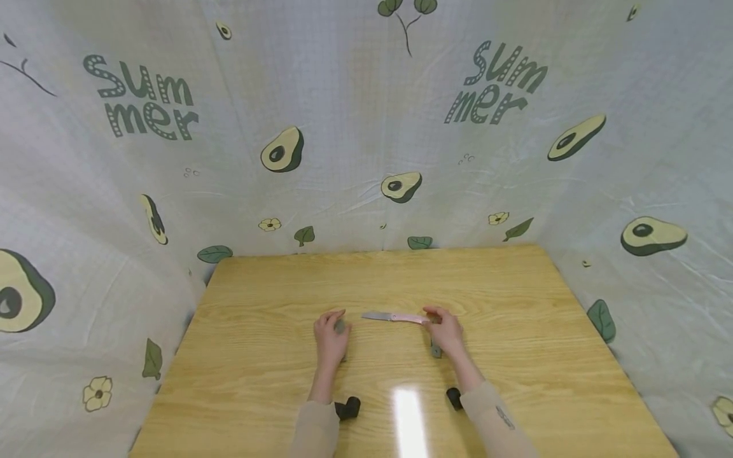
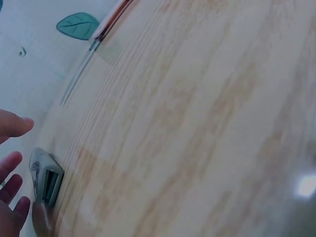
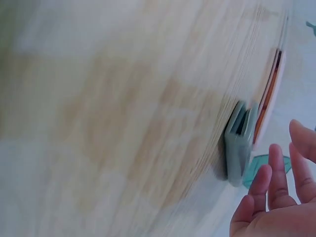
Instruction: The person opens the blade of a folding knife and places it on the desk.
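Observation:
An unfolded folding knife with a pink handle [image 1: 408,317] lies on the wooden table, its blade [image 1: 376,315] pointing left. My right hand [image 1: 448,332] hovers at the handle's end, fingers loosely spread and gripping nothing; whether a fingertip touches the handle, I cannot tell. Beside that hand is a grey-green slotted piece [image 3: 238,143], partly under it in the head view. Left of the blade, my left hand [image 1: 332,340] is held over another grey-green slotted piece [image 2: 47,177]. Its fingers [image 2: 11,190] are parted and appear clear of the piece, which the hand mostly hides from above.
The wooden table [image 1: 275,280] is backed and flanked by a pale curtain [image 1: 343,95] printed with avocados and leaves. Black wrist devices [image 1: 347,408] sit at both sleeves. A bright light reflection falls on the table's near part.

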Available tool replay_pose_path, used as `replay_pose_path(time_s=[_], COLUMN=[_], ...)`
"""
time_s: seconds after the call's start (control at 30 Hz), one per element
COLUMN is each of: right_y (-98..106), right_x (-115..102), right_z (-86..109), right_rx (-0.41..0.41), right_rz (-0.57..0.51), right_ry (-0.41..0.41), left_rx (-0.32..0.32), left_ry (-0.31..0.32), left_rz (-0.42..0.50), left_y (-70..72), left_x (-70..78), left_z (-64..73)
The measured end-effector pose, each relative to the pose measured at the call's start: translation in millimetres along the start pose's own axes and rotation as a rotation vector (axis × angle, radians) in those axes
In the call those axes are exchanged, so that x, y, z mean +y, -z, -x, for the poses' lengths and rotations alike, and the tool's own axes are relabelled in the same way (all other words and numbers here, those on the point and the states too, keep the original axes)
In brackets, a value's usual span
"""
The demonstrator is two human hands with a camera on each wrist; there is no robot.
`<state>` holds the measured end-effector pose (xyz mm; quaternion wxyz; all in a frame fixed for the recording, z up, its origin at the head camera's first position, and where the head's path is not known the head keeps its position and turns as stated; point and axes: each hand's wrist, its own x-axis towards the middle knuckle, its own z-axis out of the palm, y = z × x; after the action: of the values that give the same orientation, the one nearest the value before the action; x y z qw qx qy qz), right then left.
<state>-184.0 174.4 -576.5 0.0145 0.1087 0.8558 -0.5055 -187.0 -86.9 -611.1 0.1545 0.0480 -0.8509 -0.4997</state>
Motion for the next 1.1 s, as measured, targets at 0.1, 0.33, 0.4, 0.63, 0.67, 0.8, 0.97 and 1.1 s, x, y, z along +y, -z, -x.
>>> replay_pose_path(time_s=[0.1,0.33,0.4,0.63,0.67,0.8,0.97,1.1], right_y=[-2,-8,-9,-15,-16,-22,-29,-34], right_x=[-1,-5,-7,-11,-11,-10,-11,-14], right_z=[2.4,9.9,11.6,21.7,23.2,28.5,32.0,32.8], right_rx=[-0.001,0.009,0.015,-0.036,-0.044,-0.078,-0.103,-0.116], right_rz=[-0.051,-0.084,-0.099,-0.195,-0.205,-0.257,-0.31,-0.335], right_ry=[0.002,0.006,0.003,-0.015,-0.024,-0.064,-0.074,-0.058], left_rx=[-0.024,-0.038,-0.039,-0.036,-0.035,-0.018,-0.001,-0.014], left_ry=[0.031,0.081,0.091,0.154,0.162,0.198,0.217,0.194], left_rz=[0.016,0.023,0.014,0.003,0.002,0.004,-0.031,-0.072], left_y=[4.5,12.8,14.6,15.2,14.4,11.6,9.8,8.6], left_x=[2.6,8.8,9.0,7.1,7.2,8.4,9.3,10.3], left_z=[1.5,5.5,6.9,12.8,13.4,15.4,15.3,14.3])
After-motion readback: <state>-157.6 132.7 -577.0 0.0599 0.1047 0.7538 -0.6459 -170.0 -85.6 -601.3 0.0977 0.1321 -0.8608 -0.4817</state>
